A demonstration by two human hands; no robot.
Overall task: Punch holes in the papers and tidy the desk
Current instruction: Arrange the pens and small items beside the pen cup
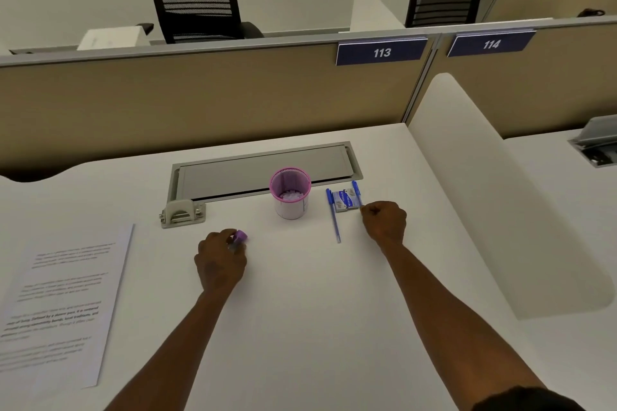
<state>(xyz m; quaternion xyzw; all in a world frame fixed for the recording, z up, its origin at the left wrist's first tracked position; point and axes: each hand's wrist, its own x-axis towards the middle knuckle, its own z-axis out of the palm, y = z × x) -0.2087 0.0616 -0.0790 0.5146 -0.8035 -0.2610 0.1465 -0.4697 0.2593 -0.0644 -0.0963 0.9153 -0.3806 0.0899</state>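
Printed papers (63, 300) lie in a stack at the desk's left edge. A grey hole punch (182, 213) sits beyond them, by the cable tray's left end. My left hand (220, 260) grips a small purple-capped item (239, 237) mid-desk. My right hand (384, 220) pinches the lower end of a blue pen (356, 192) that lies beside a small box of staples (345, 200). A second blue pen (334, 213) lies left of that box. A pink mesh pen cup (290, 192) stands between my hands, farther back.
A grey cable tray lid (260, 170) runs along the back of the white desk (300, 310). A beige partition (200, 103) with sign 113 rises behind it. A white side divider (500, 203) bounds the right.
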